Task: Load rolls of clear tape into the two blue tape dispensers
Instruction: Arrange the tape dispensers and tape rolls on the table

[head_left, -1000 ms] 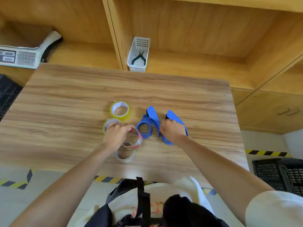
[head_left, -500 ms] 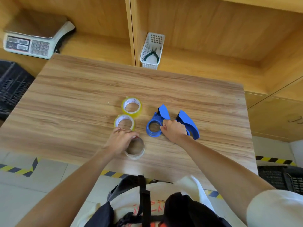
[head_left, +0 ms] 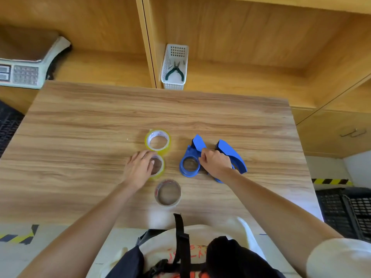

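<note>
The middle yellow tape roll (head_left: 158, 167), at the table's (head_left: 80, 125) centre, is covered by the spread left hand (head_left: 139, 169). The left blue dispenser (head_left: 190, 157) is pinched by the curled right hand (head_left: 215, 162), the second dispenser (head_left: 230, 153) lying just beyond. A clear roll (head_left: 168, 192) sits untouched near the front edge.

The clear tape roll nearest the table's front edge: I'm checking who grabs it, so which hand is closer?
Left. The left hand sits just up-left of the clear tape roll, resting on another roll; the right hand is farther, up-right at the blue dispensers.
</note>
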The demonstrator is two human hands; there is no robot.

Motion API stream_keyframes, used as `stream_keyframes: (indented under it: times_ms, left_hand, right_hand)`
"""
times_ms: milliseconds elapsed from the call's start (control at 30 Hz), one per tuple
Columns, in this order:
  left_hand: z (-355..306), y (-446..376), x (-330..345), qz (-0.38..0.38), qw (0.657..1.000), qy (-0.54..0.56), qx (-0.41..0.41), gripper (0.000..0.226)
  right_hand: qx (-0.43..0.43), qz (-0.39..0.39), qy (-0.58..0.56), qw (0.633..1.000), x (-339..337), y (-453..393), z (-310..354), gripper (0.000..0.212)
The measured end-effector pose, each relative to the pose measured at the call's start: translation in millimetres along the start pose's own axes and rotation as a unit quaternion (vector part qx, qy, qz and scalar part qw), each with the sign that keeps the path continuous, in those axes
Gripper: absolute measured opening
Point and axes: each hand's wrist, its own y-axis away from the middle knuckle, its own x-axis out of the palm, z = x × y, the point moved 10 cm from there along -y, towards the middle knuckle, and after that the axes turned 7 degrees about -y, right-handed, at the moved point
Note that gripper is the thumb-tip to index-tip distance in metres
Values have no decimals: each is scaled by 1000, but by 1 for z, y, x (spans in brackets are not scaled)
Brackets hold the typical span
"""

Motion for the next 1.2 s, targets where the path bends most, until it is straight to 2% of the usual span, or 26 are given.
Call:
stream_keyframes:
  times_ms: [133,233,333,467,600,800,900,1067,1200]
  left_hand:
    - [-3,-24,-1,4,999,-10,33,42]
    - [-5,-46,12,43,998,-31,47,43]
    - [-8,-64,26,77,993,-61,61,35]
    - [-17,-78,24,86,990,-93,62,25]
    - [-23,-84,26,127,986,-89,65,15]
    - [-44,-86,21,105,987,-42,113,21]
    - [-64,-84,5,58,986,-14,155,18]
    - [-108,-60,-24,-5,967,18,255,20]
    - [-137,-35,-11,3,945,2,328,24]
  right_hand:
    - [15,-23,-7,1000,-2,-6,-4,16]
    - [31,-46,-12,998,-4,-9,-6,29]
    - [56,-57,-24,996,-6,-13,-11,38]
    - [82,-57,-21,995,-6,-17,-14,41]
    - [95,-49,-19,994,-4,-22,-13,45]
    - [119,-50,-23,991,0,-31,-16,50]
    - [133,-48,-31,990,-2,-37,-13,49]
    - [157,-46,-36,986,-7,-40,-12,47]
    - [162,-39,-51,985,-7,-37,-14,47]
